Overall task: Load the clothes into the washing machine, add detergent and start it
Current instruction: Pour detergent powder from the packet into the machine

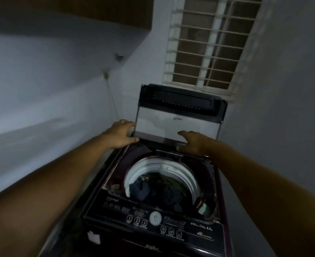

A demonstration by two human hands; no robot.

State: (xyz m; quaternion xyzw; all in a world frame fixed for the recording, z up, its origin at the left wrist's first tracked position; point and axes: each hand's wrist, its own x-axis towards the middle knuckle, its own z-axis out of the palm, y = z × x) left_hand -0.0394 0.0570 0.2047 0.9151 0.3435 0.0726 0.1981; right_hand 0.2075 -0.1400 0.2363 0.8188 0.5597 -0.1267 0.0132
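Two bare forearms reach from the near edge over the washer's panel (153, 217) to the lid (177, 119), which stands upright at the far side of the washer, under the window (208, 43). Dark clothes (158, 191) already lie piled in the drum (164, 167), so loading looks done.

At the lid's lower left corner, the left hand (122, 133) has its fingers over the left edge and its thumb on the near side, holding the lid. To the right, the right hand (193, 143) rests against the lid's lower right part with its fingers spread and fairly straight; it seems to touch the lid rather than clasp it.

No detergent bottle or packet shows, and the dim light hides whether any has gone in. The step in hand is likely handling the lid.

If detergent is in, the next move calls for drawing the lid toward the near side and lowering it evenly with both hands, keeping the fingers out of the hinge fold. Then a hand must come back to the panel for the start button.
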